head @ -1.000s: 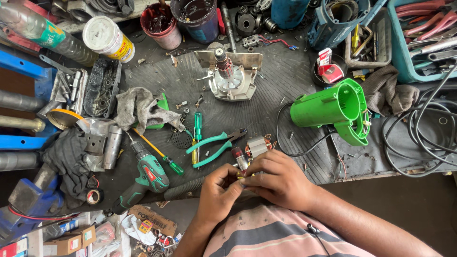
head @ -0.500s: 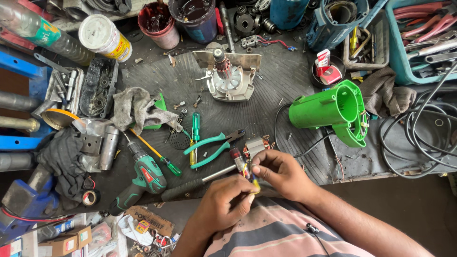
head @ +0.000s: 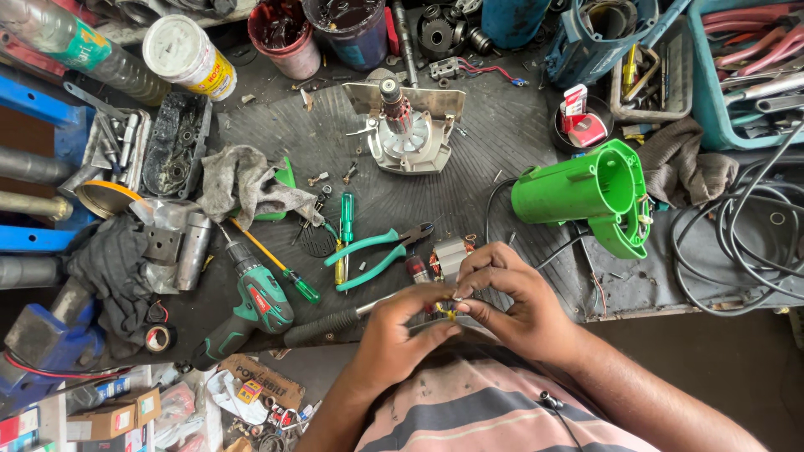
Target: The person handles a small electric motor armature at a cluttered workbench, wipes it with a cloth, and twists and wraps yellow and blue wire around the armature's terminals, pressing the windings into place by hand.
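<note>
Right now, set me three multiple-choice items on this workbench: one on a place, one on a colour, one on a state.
1. Where do the pliers lie?
A. just left of the hands
B. inside the blue bin
C. on the floor

2. What colour is the big plastic tool housing right of the hands?
A. red
B. green
C. white

3. How does the cordless drill stand?
A. held in the left hand
B. upright
C. lying untouched on the mat

Answers:
1 A: the pliers rest on the mat beside the left hand.
2 B: its shell is bright green.
3 C: both the left hand and the right hand pinch a small part instead.
</note>
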